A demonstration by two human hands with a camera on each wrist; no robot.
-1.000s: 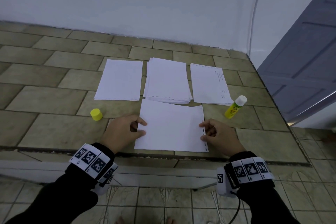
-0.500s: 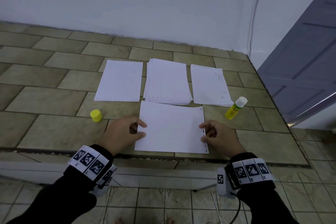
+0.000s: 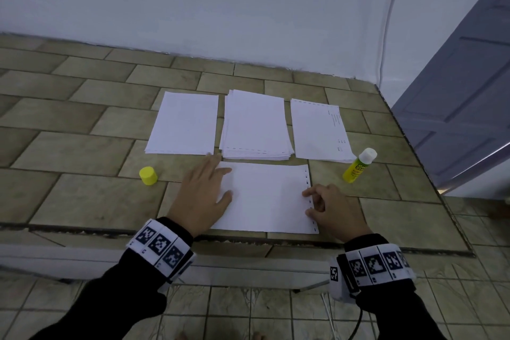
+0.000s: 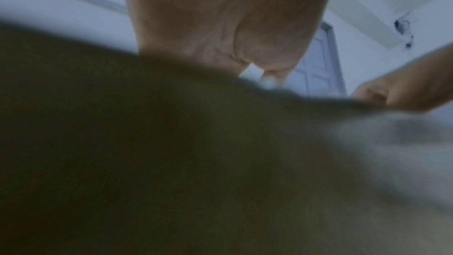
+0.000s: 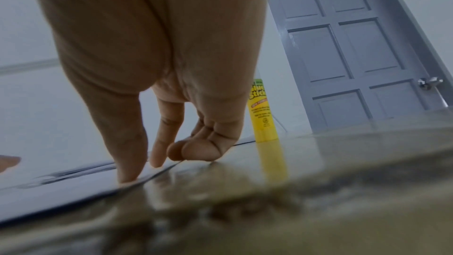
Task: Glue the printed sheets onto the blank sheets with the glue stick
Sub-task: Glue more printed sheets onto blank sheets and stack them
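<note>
Pressing the white paper sheet with the punched edge strip [image 3: 265, 197] flat looks like the step in hand. The left hand [image 3: 202, 196] lies spread on its left part; the right hand [image 3: 329, 208] pins the right margin with thumb and forefinger tips, other fingers curled. Smoothing outward from the middle would avoid wrinkles. It lies at the tiled counter [image 3: 82, 196]'s near edge, long axis left-right, strip rightward.
</note>
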